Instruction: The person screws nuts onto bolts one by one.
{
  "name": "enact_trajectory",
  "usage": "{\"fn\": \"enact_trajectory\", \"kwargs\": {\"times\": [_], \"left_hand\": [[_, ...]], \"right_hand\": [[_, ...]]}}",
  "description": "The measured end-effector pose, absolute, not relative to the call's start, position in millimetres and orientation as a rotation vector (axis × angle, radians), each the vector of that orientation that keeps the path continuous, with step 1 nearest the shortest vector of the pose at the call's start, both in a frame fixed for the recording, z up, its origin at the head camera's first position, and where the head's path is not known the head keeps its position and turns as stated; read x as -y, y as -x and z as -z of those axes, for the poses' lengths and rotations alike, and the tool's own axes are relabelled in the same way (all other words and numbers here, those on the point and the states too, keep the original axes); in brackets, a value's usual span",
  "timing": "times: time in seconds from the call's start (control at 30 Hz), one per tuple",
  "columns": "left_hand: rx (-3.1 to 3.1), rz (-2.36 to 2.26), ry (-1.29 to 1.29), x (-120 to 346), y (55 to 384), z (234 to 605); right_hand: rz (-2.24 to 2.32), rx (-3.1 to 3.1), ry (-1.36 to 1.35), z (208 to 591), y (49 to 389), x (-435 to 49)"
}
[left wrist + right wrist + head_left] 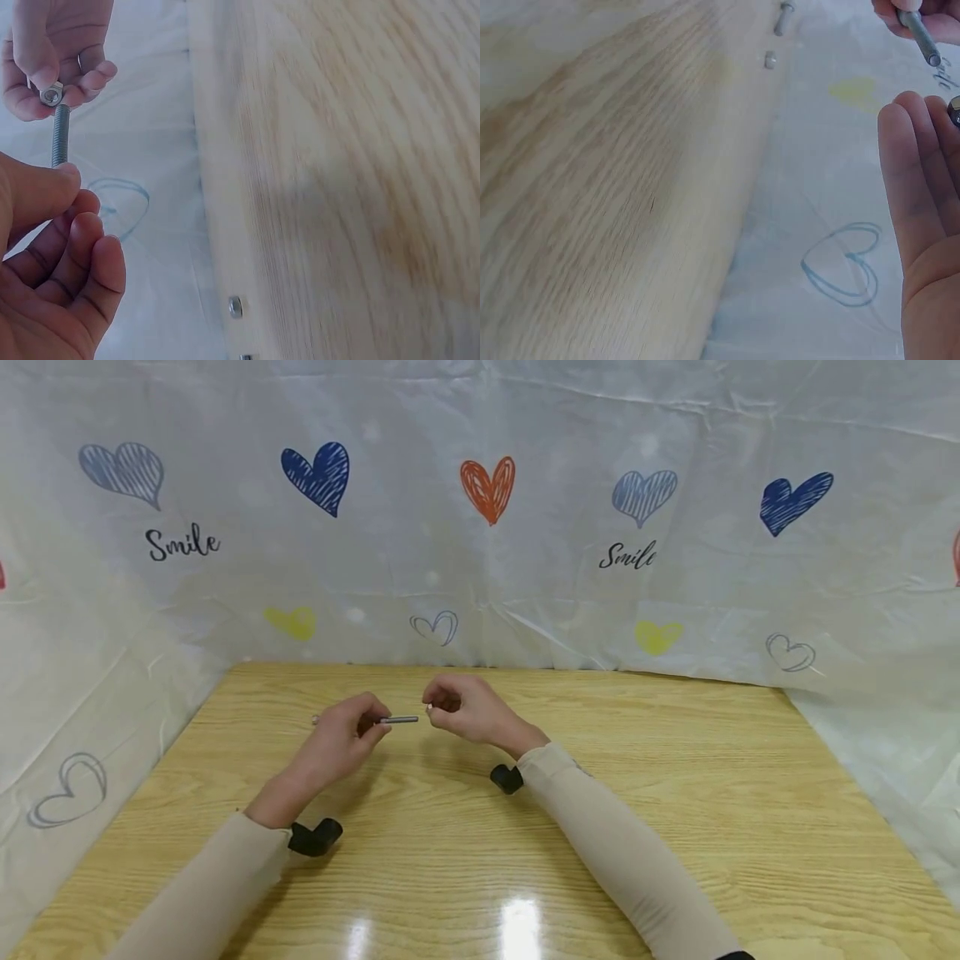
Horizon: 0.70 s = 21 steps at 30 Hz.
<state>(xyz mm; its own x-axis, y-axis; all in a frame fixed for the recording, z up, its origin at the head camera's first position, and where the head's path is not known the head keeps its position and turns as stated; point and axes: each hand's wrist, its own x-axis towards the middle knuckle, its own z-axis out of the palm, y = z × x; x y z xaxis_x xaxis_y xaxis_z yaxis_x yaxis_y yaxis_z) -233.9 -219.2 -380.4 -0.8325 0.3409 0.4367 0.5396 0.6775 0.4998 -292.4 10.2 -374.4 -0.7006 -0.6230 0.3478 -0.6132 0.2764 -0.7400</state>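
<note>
My left hand (348,731) pinches a grey metal bolt (401,719) between thumb and fingers, its threaded end pointing right. The fingers cover the other end. Opposite it, my right hand (468,710) holds a small hex nut (52,94) at its fingertips. A short gap separates the bolt's tip from the nut in the head view. In the left wrist view the bolt's threads show, and the tip seems close under the nut. Only part of the nut shows at the edge of the right wrist view.
On the wooden table (600,793), near its far edge, lie a loose nut (770,60) and another bolt (784,19). A small metal piece (315,720) shows beside the left hand. A white heart-printed sheet (555,593) hangs behind the table and at both sides.
</note>
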Motion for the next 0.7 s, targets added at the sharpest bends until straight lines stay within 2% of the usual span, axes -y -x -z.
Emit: {"fn": "enact_trajectory", "kwargs": {"times": [0.7], "left_hand": [[2.504,1.025,0.771,178,234,377]], "right_hand": [[1.562,-2.54,1.17,374,278,-62]]}}
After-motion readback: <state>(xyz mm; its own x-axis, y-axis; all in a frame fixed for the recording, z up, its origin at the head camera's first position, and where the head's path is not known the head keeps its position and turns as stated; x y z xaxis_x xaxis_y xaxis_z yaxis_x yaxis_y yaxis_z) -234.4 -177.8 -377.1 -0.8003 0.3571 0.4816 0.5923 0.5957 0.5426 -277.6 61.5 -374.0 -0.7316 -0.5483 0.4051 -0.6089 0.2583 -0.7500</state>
